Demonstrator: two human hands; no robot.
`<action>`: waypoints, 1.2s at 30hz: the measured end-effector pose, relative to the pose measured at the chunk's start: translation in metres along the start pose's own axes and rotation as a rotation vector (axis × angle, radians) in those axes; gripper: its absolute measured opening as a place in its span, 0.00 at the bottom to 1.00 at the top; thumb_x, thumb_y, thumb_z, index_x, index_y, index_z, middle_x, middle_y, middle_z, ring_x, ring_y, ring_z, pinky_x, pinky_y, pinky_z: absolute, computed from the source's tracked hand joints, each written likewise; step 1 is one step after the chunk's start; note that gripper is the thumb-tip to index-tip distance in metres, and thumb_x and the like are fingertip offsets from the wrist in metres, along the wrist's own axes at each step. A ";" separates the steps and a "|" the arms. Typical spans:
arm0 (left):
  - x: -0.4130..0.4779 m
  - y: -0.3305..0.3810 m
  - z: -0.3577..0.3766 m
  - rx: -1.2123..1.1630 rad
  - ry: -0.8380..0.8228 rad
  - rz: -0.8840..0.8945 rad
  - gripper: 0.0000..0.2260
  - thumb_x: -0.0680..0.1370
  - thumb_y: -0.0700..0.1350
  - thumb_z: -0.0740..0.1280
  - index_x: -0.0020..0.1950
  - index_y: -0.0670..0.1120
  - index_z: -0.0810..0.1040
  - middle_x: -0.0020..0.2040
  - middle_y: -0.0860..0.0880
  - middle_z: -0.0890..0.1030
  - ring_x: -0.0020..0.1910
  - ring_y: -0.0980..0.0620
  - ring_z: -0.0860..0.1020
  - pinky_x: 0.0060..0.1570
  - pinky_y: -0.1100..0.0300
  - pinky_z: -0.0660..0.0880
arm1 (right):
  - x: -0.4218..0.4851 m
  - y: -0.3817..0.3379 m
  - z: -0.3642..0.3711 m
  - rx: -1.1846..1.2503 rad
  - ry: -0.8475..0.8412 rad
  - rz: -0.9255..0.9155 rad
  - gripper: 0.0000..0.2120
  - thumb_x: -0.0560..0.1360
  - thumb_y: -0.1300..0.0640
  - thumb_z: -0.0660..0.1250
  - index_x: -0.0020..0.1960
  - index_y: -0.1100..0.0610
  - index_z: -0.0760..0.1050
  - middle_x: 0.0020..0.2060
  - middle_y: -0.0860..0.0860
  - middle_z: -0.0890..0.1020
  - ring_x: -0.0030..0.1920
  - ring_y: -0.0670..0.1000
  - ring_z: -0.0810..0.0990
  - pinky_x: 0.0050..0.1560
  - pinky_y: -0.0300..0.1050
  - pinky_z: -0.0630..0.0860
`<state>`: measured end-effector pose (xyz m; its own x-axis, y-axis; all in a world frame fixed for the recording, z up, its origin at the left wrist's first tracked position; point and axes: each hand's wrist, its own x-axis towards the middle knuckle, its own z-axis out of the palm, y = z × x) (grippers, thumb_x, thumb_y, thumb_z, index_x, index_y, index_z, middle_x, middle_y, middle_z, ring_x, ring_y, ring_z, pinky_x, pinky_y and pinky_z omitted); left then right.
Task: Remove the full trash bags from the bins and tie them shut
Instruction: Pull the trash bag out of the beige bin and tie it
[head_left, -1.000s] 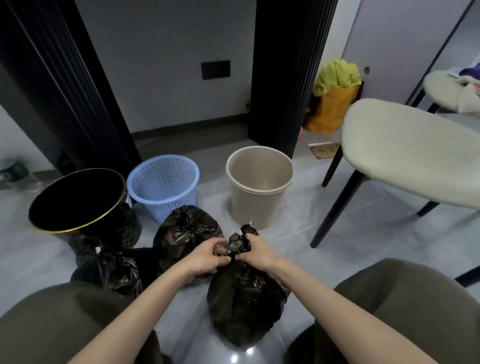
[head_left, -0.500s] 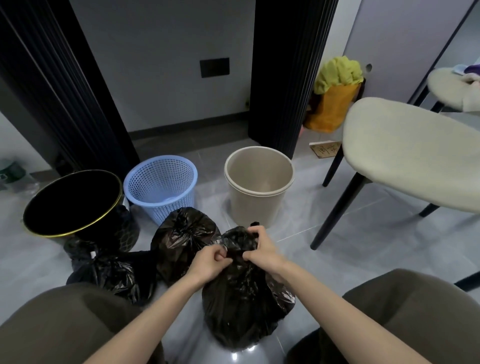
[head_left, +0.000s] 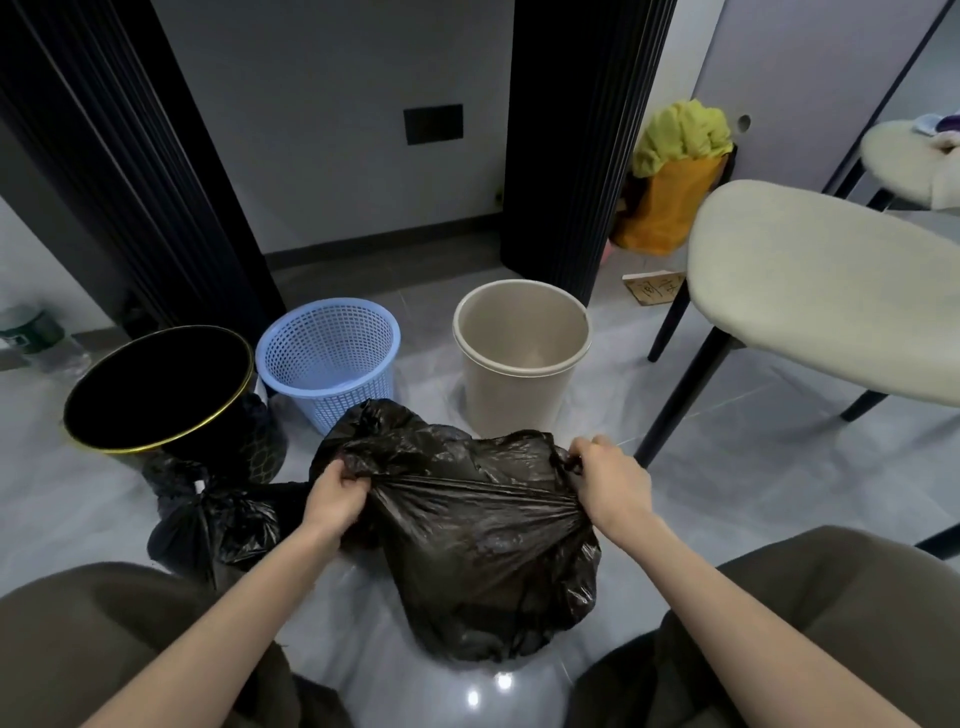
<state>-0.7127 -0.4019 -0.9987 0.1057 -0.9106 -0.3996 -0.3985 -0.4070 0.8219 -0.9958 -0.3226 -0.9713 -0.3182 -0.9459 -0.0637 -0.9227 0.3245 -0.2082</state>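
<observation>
- Black plastic is stretched taut between the two hands. The left hand (head_left: 337, 493) is clenched on one gathered corner of the trash bag (head_left: 478, 551) mouth and the right hand (head_left: 608, 483) on the other. They are held well apart, one at each side of the bag's top.
- That bag stands on the floor (head_left: 727, 467) between the person's knees, out of every bin. It is full and rounded below the strained film, and I judge the mouth is not yet knotted.
- A second bag (head_left: 374, 431) sits just behind it, touching it. A third bag (head_left: 208, 519) lies further left, against the foot of the black bin (head_left: 156, 387).
- Beyond them three bins stand in a row: the black one at the left, a blue basket (head_left: 332, 364) in the middle and a beige bin (head_left: 519, 384) at the right. The blue and beige ones show no liner; the black one is too dark inside to tell.
- A pale chair (head_left: 821, 291) stands to the right, clear of the work.
- The film looks thin and is under strain, so a harder pull could tear it at either fist.
- A corner could also slip out of a fist, leaving too little tail to cross and knot.
- Short tails would likely give a loose knot that opens when the bag is lifted.
- With its mouth unsealed, the bag could tip on the glossy floor and spill.
</observation>
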 end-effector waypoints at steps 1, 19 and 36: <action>-0.002 0.000 -0.003 -0.046 0.003 -0.025 0.04 0.79 0.40 0.60 0.52 0.48 0.71 0.39 0.46 0.75 0.38 0.49 0.73 0.40 0.57 0.73 | -0.002 0.003 -0.001 -0.028 0.009 0.005 0.05 0.77 0.60 0.61 0.52 0.55 0.72 0.49 0.52 0.77 0.47 0.59 0.79 0.37 0.45 0.68; -0.004 -0.001 -0.038 -0.554 0.069 -0.309 0.11 0.80 0.40 0.54 0.40 0.49 0.71 0.41 0.50 0.75 0.39 0.54 0.74 0.48 0.54 0.73 | -0.014 0.010 -0.022 -0.285 -0.177 0.213 0.22 0.74 0.64 0.59 0.67 0.54 0.64 0.61 0.56 0.75 0.63 0.61 0.68 0.59 0.55 0.66; -0.007 0.004 -0.033 -0.580 -0.014 -0.302 0.12 0.80 0.37 0.54 0.59 0.43 0.74 0.55 0.44 0.78 0.56 0.45 0.77 0.52 0.51 0.74 | -0.009 -0.084 0.029 -0.216 -0.346 -0.460 0.68 0.58 0.33 0.74 0.74 0.51 0.27 0.77 0.61 0.47 0.76 0.61 0.37 0.71 0.68 0.36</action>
<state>-0.6847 -0.3999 -0.9787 0.1223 -0.7509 -0.6490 0.2030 -0.6212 0.7569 -0.9090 -0.3420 -0.9819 0.1789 -0.9252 -0.3347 -0.9834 -0.1577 -0.0898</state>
